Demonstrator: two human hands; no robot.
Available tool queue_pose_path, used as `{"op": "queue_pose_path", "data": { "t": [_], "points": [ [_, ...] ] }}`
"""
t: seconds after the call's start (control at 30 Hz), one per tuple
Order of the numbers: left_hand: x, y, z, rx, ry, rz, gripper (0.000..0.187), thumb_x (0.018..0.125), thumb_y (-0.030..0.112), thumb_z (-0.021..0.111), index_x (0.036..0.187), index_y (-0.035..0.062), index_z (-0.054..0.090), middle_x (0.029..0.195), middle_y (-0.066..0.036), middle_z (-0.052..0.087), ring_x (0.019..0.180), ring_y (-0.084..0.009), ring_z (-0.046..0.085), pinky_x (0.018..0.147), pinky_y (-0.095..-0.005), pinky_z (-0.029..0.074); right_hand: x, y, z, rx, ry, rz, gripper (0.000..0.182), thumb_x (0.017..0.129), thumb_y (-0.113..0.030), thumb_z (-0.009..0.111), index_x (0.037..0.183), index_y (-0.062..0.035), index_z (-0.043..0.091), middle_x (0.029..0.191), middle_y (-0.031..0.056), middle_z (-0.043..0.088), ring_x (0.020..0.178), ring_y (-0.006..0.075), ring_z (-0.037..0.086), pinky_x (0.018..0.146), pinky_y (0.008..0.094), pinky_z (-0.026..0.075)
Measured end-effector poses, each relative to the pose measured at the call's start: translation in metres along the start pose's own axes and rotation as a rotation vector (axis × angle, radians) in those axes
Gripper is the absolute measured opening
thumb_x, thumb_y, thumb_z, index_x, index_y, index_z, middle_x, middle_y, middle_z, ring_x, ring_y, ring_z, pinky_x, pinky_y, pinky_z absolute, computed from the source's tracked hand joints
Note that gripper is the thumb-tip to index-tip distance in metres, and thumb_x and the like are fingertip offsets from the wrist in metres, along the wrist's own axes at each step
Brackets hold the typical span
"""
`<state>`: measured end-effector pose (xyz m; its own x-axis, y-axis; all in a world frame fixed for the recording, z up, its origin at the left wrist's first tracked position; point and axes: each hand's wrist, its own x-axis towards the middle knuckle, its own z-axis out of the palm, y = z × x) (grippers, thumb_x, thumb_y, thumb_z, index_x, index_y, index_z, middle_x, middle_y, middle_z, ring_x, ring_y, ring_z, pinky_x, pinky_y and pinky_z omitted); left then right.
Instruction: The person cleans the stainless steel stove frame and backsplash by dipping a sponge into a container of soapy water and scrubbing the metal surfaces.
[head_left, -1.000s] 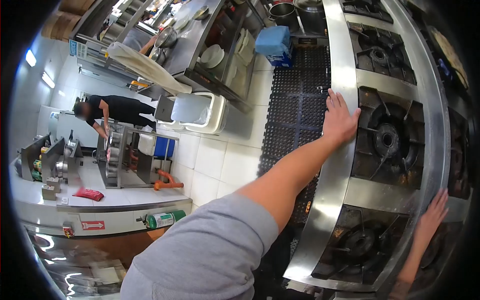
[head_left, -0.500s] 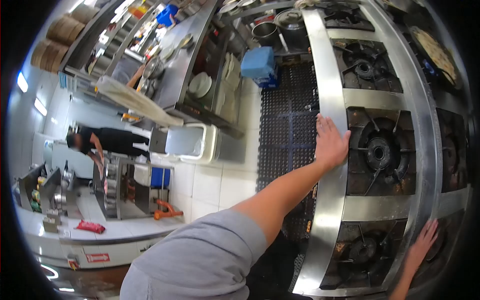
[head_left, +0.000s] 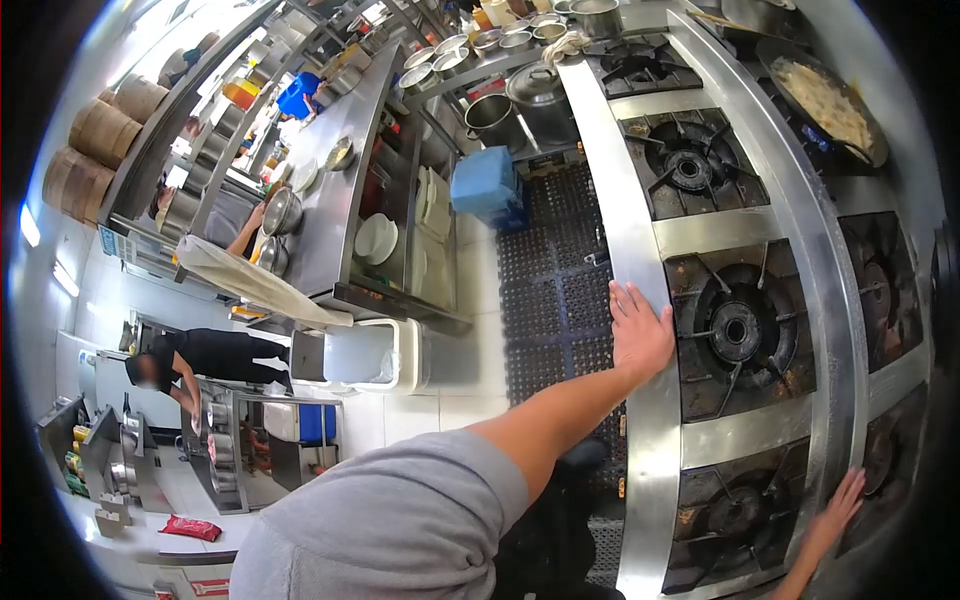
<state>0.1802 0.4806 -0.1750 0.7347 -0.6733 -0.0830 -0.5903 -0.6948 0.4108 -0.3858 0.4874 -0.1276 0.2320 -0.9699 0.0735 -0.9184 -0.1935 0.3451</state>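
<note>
My left hand (head_left: 640, 328) lies palm down on the steel front edge (head_left: 652, 450) of a gas range, fingers stretched out. Beside it, toward the middle of the range, is a blackened burner (head_left: 735, 330) with nothing on its grate. At the lower right, my right hand (head_left: 832, 515) has its fingers extended over the raised steel rail (head_left: 838, 400) between the burner rows. Another burner (head_left: 740, 510) lies between my two arms. Neither hand holds anything that I can see. A grey sleeve covers my left upper arm.
A wok (head_left: 825, 105) with pale food stands at the top right. A black mat (head_left: 555, 290) and a blue container (head_left: 487, 187) are on the floor. Across the aisle stand a steel counter (head_left: 330, 215) and a bin (head_left: 405, 355). A person in black (head_left: 215, 365) works at the left.
The camera view has shifted, showing more of the wok and the shelf of pots at the top. Both hands stay at about the same places on the range.
</note>
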Motion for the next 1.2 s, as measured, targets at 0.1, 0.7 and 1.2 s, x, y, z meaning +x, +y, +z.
{"op": "queue_pose_path", "data": {
  "t": [0.1,0.7,1.2],
  "points": [
    [-0.002,0.004,0.001,0.021,0.065,0.012,0.082,0.106,0.042,0.052,0.157,-0.0156,0.025,0.166,-0.039,0.016,0.148,-0.0543,0.032,0.117,-0.0551,0.041,-0.027,0.029,0.008,0.231,0.035,-0.011,0.061,0.105,-0.005,0.044,0.165,-0.0091,0.035,0.172,0.0103,0.033,0.156,0.0333,0.032,0.127,0.0501,0.026],
    [0.002,0.004,0.008,0.120,-0.048,-0.018,0.085,0.109,0.048,0.044,0.161,-0.0137,0.018,0.169,-0.039,0.007,0.154,-0.0551,0.021,0.128,-0.0540,0.024,0.008,-0.044,0.009,0.151,0.181,0.171,0.046,0.109,-0.014,0.046,0.152,-0.0019,0.051,0.156,0.0169,0.054,0.145,0.0346,0.049,0.124,0.0481,0.033],
    [0.014,0.000,0.012,0.038,-0.079,0.048,0.091,0.104,0.041,0.054,0.160,-0.0169,0.011,0.165,-0.046,0.003,0.151,-0.0597,0.019,0.126,-0.0592,0.020,0.313,-0.254,-0.042,0.342,0.460,0.243,0.038,0.099,-0.013,0.057,0.134,0.0006,0.064,0.144,0.0183,0.063,0.135,0.0364,0.056,0.122,0.0522,0.035]
  ]
}}
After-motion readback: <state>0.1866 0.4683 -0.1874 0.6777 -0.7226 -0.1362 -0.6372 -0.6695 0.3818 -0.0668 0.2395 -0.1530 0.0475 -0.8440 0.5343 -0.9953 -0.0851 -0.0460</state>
